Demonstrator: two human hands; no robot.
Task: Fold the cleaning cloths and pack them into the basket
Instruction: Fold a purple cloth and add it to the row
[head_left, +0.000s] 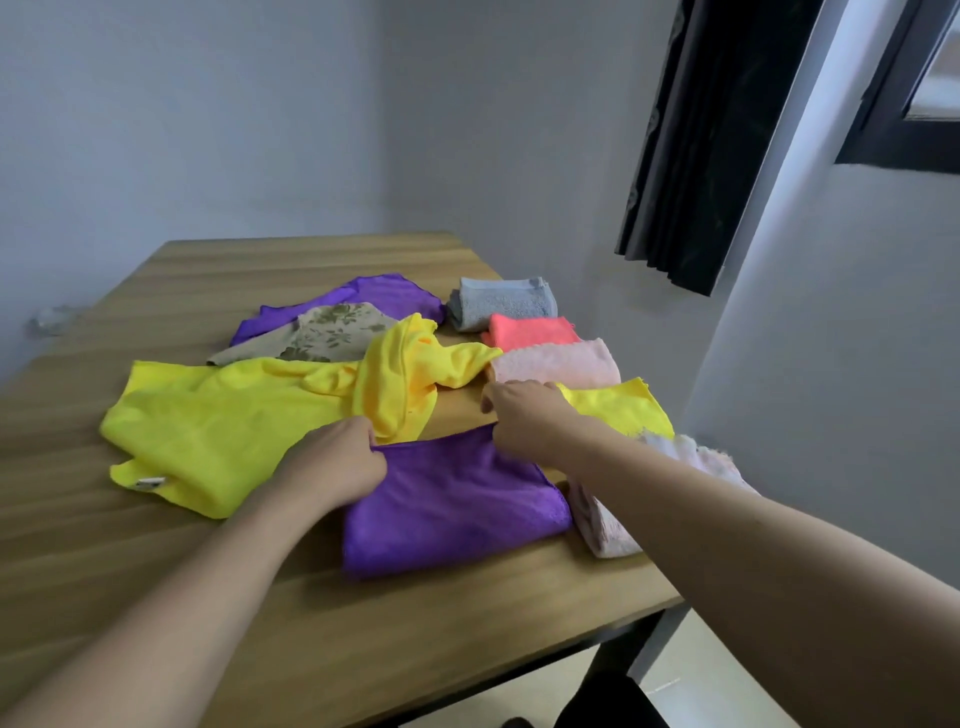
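Note:
A folded purple cloth (452, 504) lies on the wooden table (156, 545) in front of me. My left hand (337, 457) pinches its far left corner. My right hand (524, 415) pinches its far right corner. To the left spreads a large yellow cloth (218, 415), bunched up at its right end. Behind it lie a floral beige cloth (322, 332) and a second purple cloth (379, 293). Folded grey (501, 301), coral (532, 330), pale pink (558, 364) and yellow (618, 408) cloths sit along the right. No basket is in view.
A crumpled pale pink cloth (613, 514) lies at the table's right edge, partly under my right forearm. The table's right edge runs close to a white wall. A dark curtain (701, 145) hangs beside a window at the upper right.

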